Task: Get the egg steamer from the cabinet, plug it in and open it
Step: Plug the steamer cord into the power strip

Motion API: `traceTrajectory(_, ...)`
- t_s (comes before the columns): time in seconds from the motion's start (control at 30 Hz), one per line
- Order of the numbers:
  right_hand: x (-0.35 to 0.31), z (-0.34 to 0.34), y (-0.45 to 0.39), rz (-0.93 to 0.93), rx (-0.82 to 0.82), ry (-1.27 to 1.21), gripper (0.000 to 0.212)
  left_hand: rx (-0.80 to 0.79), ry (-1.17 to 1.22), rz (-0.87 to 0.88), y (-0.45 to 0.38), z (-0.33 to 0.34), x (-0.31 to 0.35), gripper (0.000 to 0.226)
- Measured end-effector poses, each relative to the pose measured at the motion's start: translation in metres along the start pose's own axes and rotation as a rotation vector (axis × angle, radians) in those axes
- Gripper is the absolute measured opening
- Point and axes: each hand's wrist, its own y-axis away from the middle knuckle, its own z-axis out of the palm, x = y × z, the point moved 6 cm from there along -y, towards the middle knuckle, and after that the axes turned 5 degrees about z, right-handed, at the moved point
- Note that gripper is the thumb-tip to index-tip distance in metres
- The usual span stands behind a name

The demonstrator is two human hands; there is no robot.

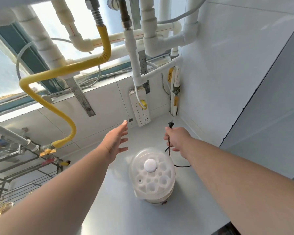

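The white egg steamer [152, 175] stands on the white counter [119, 209], its clear domed lid with a round white knob in place. Its black cord [168, 146] runs up from behind it into my right hand [176, 138], which is closed around the cord just below the black plug [170, 125]. The plug's prongs point toward the white power strip [141, 107] mounted upright on the back wall, a short gap away. My left hand [117, 139] hovers with fingers spread left of the strip, holding nothing.
A yellow plug [143, 103] with a white cable occupies an upper socket of the strip. White pipes and a yellow gas hose [58, 72] hang overhead at the back. A black wire rack [24, 167] sits at the left. A white wall closes the right side.
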Motion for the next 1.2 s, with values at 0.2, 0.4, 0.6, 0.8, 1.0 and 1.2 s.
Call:
traceTrajectory(0.2, -0.019, 0.019, -0.025, 0.018, -0.110, -0.053, 0.044, 0.122, -0.259, 0.226, -0.039, 0.004, 0.050, 0.046)
traceTrajectory(0.4, -0.047, 0.037, -0.063, -0.074, -0.082, 0.128, 0.030, 0.222, -0.566, 0.473, -0.060, 0.010, 0.084, 0.069)
traceTrajectory(0.6, -0.064, 0.056, -0.092, -0.308, -0.035, 0.494, 0.037, 0.365, -0.829, 0.826, -0.074, 0.019, 0.112, 0.077)
traceTrajectory(0.8, -0.055, 0.070, -0.122, -0.325, -0.027, 0.603, 0.040, 0.391, -0.905, 0.913, -0.082, 0.032, 0.112, 0.078)
traceTrajectory(1.0, -0.058, 0.080, -0.140, -0.389, 0.029, 0.658, 0.035, 0.489, -0.953, 0.944, -0.087, 0.031, 0.109, 0.066)
traceTrajectory(1.2, -0.067, 0.084, -0.138, -0.423, 0.063, 0.678, 0.036, 0.542, -0.984, 0.947, -0.085, 0.030, 0.103, 0.064)
